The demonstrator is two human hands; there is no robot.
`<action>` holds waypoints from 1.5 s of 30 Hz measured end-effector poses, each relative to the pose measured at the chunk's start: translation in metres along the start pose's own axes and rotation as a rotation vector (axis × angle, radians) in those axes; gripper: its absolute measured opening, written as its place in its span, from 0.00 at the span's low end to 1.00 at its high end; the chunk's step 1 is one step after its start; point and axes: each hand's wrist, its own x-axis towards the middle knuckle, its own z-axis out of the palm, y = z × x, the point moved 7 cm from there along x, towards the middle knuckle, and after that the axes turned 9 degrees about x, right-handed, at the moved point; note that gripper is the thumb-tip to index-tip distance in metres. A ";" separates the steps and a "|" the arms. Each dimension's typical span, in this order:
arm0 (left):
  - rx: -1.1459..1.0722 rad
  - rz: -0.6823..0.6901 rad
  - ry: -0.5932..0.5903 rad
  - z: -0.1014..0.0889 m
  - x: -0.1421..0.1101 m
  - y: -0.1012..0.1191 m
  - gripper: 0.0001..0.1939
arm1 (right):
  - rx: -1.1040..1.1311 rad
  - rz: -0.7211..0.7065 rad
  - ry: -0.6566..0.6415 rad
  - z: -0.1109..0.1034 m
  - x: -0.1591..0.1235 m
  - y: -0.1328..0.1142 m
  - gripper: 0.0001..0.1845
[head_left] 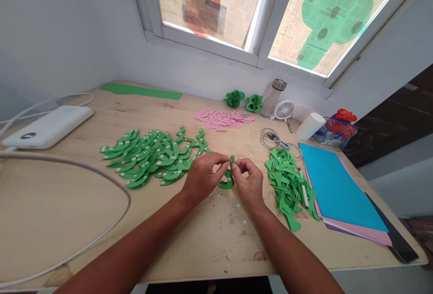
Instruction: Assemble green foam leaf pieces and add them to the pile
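Between my two hands is a curved green paper cutout (226, 183), held up just above the table, with small white squares on it. My left hand (204, 173) pinches at its upper end from the left. From the right, my right hand (248, 177) grips the same end between thumb and forefinger. Left of my hands spreads a pile of similar green cutouts (145, 156), many bearing white tape squares. To the right lies a heap of green paper scraps (287, 181) with a white pen (303, 188) on it.
Pink cutouts (221, 119) and two green paper balls (234, 98) lie behind. Tape rolls (270, 139), a bottle (274, 98), a small fan (284, 110) and a white roll (310, 126) stand right. Blue sheets (338, 181) lie far right. A power bank (49, 127) trails a cable (126, 208) leftward.
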 end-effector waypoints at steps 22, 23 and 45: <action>0.388 0.239 -0.020 0.011 -0.007 0.012 0.11 | -0.146 -0.074 -0.036 0.005 -0.003 -0.002 0.05; 0.408 0.250 -0.019 0.011 -0.007 0.013 0.11 | -0.147 -0.075 -0.036 0.005 -0.003 -0.002 0.05; 0.176 0.080 -0.091 0.012 -0.002 -0.001 0.08 | 0.105 0.145 -0.031 0.005 0.000 0.011 0.09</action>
